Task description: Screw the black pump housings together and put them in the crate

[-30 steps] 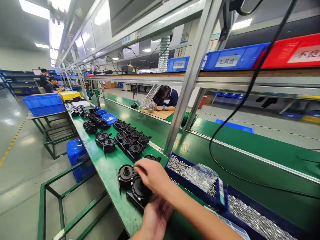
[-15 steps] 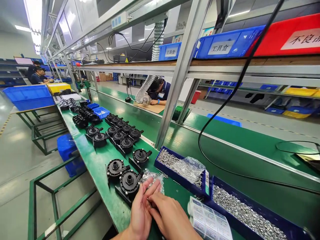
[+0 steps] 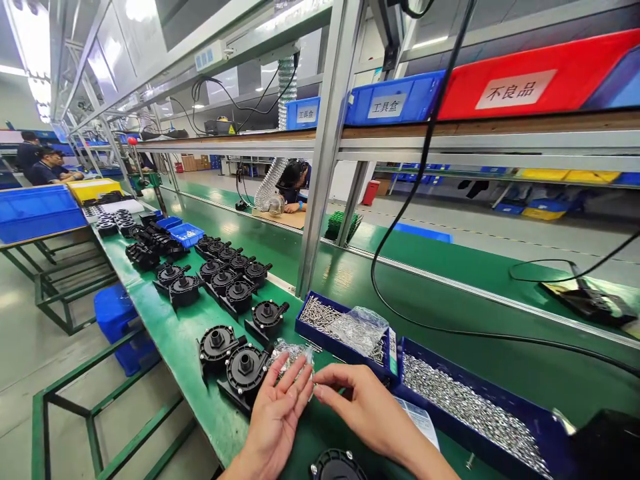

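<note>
My left hand is open, palm up with the fingers stretched out, above the green bench. Close to its fingertips my right hand is closed in a pinch; what it grips is too small to make out. Just left of the hands sits a round black pump housing with silvery screws around its rim, and another black housing stands behind it. A clear plastic bag lies partly behind my left fingers. Below my right hand, a further black part shows at the bottom edge.
A blue tray of long screws and a blue tray of small metal nuts or washers stand to the right. A label sheet lies partly under my right forearm. A black cable hangs over the bench. A co-worker sits opposite.
My hands have drawn apart; the left palm has opened out and the right has moved right, still pinching. The view has turned right, and a black part has appeared at the bottom.
</note>
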The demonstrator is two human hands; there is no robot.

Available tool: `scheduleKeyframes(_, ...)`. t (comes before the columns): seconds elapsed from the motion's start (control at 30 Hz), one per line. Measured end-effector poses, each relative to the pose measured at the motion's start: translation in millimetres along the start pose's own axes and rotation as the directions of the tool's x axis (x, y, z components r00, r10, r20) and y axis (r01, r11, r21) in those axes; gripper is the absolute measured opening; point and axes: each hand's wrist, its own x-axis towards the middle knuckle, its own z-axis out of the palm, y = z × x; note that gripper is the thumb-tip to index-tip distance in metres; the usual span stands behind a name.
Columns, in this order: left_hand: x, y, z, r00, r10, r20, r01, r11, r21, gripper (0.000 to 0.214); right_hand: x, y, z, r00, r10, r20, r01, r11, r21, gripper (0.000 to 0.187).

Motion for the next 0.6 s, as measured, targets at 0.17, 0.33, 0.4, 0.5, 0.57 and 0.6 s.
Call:
scheduleKeyframes(0.17,1,2,-3.8,0.999,-0.002,0.052,0.003,0.999,-0.032,0.066,8,9,11,0.994,-0.028,-0.101,0.031,0.999,0.026,0.02)
scheduleKeyframes(0.33,-1,2,-0.7,0.995,0.037,0.088,-0.037,0.999,-0.001,0.062,16,21,23,0.991,-0.022,-0.129,0.036,0.993,0.111,0.024)
scheduleKeyframes(0.4,-2,2,0.0,0.994,0.048,0.098,-0.049,0.999,0.007,0.059,17,23,27,0.992,-0.014,-0.124,0.031,0.99,0.135,0.026)
scheduleKeyframes(0.5,0,1,-2.4,0.99,0.06,0.125,-0.06,0.998,0.0,0.057,18,25,29,0.995,-0.01,-0.103,0.026,0.988,0.151,0.03)
scheduleKeyframes(0.57,1,0,-5.7,0.986,0.074,0.149,-0.076,0.997,0.003,0.057,18,26,30,0.995,-0.009,-0.095,0.024,0.987,0.156,0.031)
scheduleKeyframes(0.6,2,-1,-7.4,0.984,0.082,0.158,-0.084,0.996,0.009,0.057,18,27,30,0.996,-0.009,-0.092,0.024,0.986,0.164,0.031)
